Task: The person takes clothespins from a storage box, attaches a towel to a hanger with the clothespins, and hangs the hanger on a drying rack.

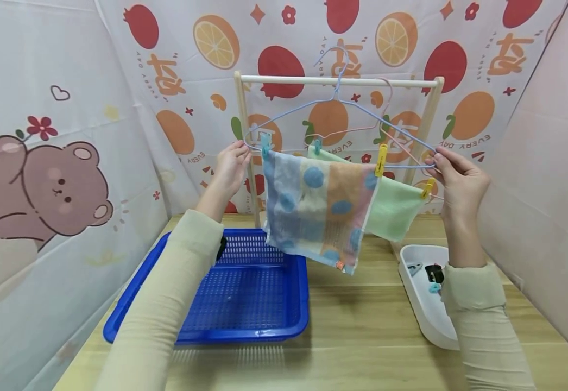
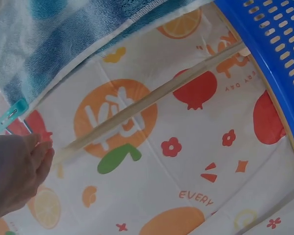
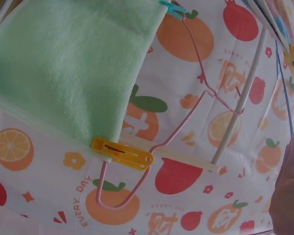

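Observation:
Both hands hold a blue wire hanger [image 1: 308,103] by its two lower corners, in front of the rack. The left hand [image 1: 233,165] pinches the left corner; the right hand [image 1: 462,182] pinches the right one between thumb and fingers. From the hanger's bottom bar hangs a patterned towel [image 1: 313,206] with blue dots, fixed by a light blue clothespin [image 1: 265,145] at left and a yellow clothespin [image 1: 381,160] at right. The hook [image 1: 335,51] shows above the level of the rack's bar in the head view; whether it touches the bar I cannot tell.
On the wooden rack [image 1: 437,103] hangs a pink hanger [image 1: 386,103] with a pale green towel [image 1: 393,209] clipped on. A blue plastic basket [image 1: 303,304] stands at left on the table. A white tray [image 1: 421,320] with clothespins and a black item is at right.

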{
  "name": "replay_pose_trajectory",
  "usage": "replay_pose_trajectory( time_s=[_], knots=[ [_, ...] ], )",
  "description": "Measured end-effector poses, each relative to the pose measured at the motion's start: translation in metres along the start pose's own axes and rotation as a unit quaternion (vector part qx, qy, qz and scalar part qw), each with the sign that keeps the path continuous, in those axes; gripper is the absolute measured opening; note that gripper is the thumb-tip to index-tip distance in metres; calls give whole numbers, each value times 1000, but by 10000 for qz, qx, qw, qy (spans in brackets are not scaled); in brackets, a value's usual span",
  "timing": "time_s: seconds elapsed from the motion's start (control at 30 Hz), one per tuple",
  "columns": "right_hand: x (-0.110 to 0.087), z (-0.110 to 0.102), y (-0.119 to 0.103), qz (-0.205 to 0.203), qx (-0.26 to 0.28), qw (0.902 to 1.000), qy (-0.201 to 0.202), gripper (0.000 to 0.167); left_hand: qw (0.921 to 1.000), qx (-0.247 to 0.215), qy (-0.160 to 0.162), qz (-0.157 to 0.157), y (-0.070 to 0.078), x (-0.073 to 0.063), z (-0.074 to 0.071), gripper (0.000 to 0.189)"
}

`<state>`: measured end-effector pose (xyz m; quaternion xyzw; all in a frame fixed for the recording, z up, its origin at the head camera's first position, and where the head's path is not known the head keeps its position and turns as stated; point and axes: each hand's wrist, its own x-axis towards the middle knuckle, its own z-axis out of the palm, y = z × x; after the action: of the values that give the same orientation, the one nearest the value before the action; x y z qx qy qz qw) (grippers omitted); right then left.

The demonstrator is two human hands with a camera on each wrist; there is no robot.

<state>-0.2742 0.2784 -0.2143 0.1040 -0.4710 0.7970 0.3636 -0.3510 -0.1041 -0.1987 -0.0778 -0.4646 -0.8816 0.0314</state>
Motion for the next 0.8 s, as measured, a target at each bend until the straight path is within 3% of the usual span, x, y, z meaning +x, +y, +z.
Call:
replay_pose_trajectory(
  time_s=[0.3, 0.57, 0.8],
  knots=[
    [3, 4, 2, 95, -178, 9998, -93, 29, 9995, 167, -60, -274, -13, 15, -4, 55],
    [-2, 5, 4, 178, -365, 9989, -227, 32, 9986, 284, 14, -442, -25, 18, -14, 53],
    [-9, 0, 8, 356, -259, 9987, -258, 31, 9958, -224, 268, -848, -36, 23, -23, 51]
  ],
)
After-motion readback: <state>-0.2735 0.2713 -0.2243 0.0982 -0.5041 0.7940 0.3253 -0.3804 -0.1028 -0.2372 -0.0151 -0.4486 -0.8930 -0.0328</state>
